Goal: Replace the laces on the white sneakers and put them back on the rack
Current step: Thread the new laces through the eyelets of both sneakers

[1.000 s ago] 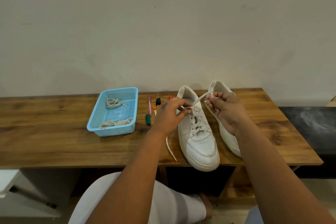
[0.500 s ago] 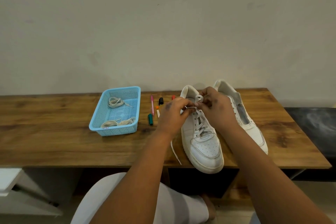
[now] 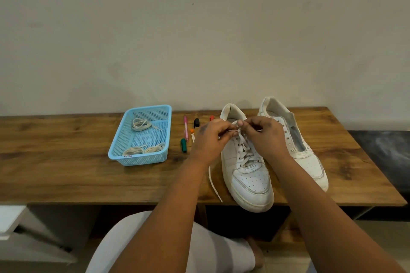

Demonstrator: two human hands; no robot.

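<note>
Two white sneakers stand on the wooden table (image 3: 66, 179), toes toward me. The left sneaker (image 3: 248, 177) is laced with a white lace (image 3: 244, 153). One loose end of the lace trails down the table beside the shoe. My left hand (image 3: 210, 137) and my right hand (image 3: 264, 135) meet over the shoe's top eyelets, both pinching the lace there. The right sneaker (image 3: 304, 148) has bare eyelets and no lace.
A light blue basket (image 3: 124, 139) at the left holds coiled laces (image 3: 142, 150). Several markers, among them a pink pen (image 3: 185, 127) and a green marker (image 3: 183, 145), lie between basket and shoes. A wall stands right behind the table. A dark surface (image 3: 390, 157) lies at the right.
My right hand came in from the right, where it held the lace end out, and now meets my left hand at the top eyelets. The unlaced sneaker is uncovered.
</note>
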